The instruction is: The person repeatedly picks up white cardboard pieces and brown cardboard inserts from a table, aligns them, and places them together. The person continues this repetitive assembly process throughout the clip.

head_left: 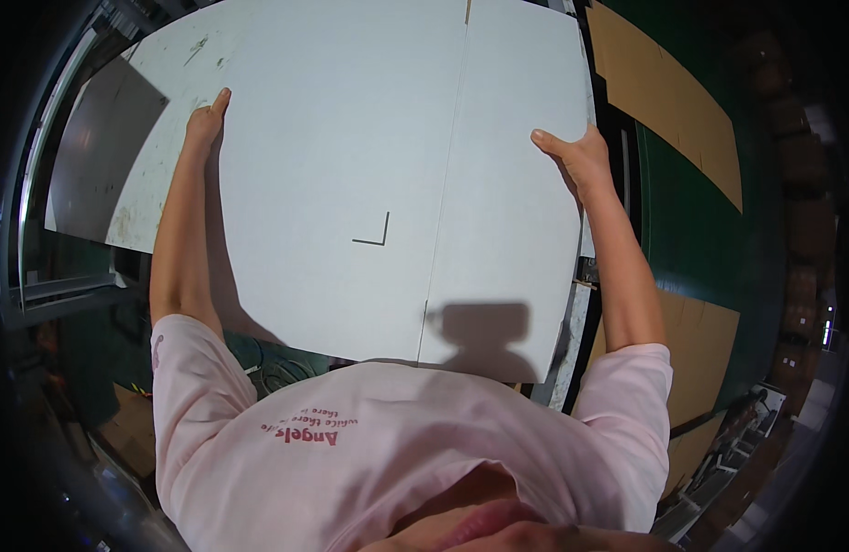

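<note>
Reaches with the left hand to the left edge of a large white board, thumb straight beside that edge, and with the right hand to the opposite edge, thumb spread inward over the board. Cannot tell about any clamping, with much of each hand hidden. Has the board between both hands. Shows a black corner mark between the forearms, a seam left of the right hand, a stained white surface beside the left hand, and brown cardboard right of the right hand.
</note>
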